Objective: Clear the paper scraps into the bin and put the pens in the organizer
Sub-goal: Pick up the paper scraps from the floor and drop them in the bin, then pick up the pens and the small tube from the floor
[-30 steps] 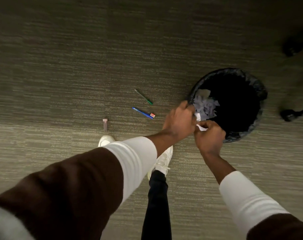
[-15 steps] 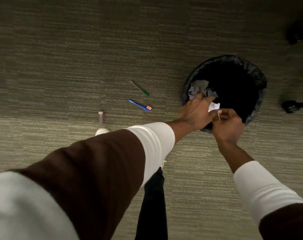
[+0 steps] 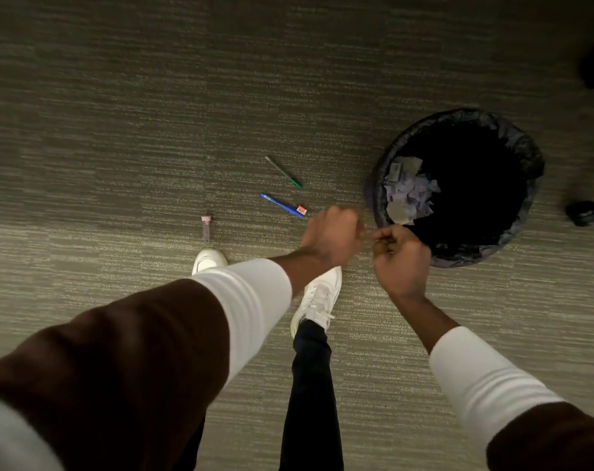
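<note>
Scraps, if any are pinched in the curled left hand (image 3: 333,234) and right hand (image 3: 399,254), cannot be seen, and may be dropped short of the bin (image 3: 458,256) onto the floor (image 3: 119,130) beside the blue pen (image 3: 282,205).

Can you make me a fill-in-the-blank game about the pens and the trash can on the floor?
1. The paper scraps are lying inside the black ____.
2. Of the two pens on the carpet, the one farther from the person's white shoes is the ____ pen.
3. The blue pen has a small ____ and white label at one end.
4. The left hand and the right hand are both curled closed beside the bin's ____.

Missing words: bin; green; red; rim
</note>
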Available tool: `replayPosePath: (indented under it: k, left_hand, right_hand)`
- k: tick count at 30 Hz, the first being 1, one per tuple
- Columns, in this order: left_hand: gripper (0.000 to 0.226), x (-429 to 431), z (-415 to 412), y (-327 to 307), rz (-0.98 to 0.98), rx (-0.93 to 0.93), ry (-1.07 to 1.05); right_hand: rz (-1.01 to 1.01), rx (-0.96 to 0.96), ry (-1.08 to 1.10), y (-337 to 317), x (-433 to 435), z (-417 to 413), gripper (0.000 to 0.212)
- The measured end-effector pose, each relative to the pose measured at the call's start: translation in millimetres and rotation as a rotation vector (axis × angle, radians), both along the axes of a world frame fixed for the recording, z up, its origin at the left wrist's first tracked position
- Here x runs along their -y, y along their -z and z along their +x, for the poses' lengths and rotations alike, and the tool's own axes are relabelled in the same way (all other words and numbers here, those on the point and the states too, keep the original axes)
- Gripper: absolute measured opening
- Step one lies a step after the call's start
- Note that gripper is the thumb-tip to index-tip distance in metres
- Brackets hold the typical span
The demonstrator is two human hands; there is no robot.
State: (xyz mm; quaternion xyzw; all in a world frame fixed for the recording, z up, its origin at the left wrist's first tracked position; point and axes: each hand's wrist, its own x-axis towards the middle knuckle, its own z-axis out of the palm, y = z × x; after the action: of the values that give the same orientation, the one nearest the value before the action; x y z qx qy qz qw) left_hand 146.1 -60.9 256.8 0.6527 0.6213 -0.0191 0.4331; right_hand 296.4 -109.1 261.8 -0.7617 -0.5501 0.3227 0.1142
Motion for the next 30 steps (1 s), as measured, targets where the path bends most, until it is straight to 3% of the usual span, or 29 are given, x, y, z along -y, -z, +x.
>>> replayPosePath:
  k: [8,13,20,24,30]
  left_hand:
    - [0.022,2.2,-117.8,55.1,-0.043,-0.178,0.048]
    - [0.026,-0.1,-164.4,117.6,-0.026,-0.249,0.079]
    - [0.029,1.8,-196.9,205.3,-0.071,-0.286,0.125]
    - [0.031,4.5,-200.0,233.2,-0.108,-0.286,0.150]
    - [0.030,5.3,-201.9,241.0,-0.114,-0.287,0.148]
  right_hand:
    - [-0.177,0.056,-0.328,69.3,-19.1,-70.0,0.015]
    - [-0.348,0.204,-0.621,153.3,-35.2,-106.3,0.045]
    - [-0.405,0.315,-0.743,244.1,-49.9,-133.3,0.066]
    - [-0.293,0.350,-0.832,271.5,-48.6,-136.5,0.056]
    - [-0.262,0.296,-0.778,279.6,-52.4,-128.3,0.037]
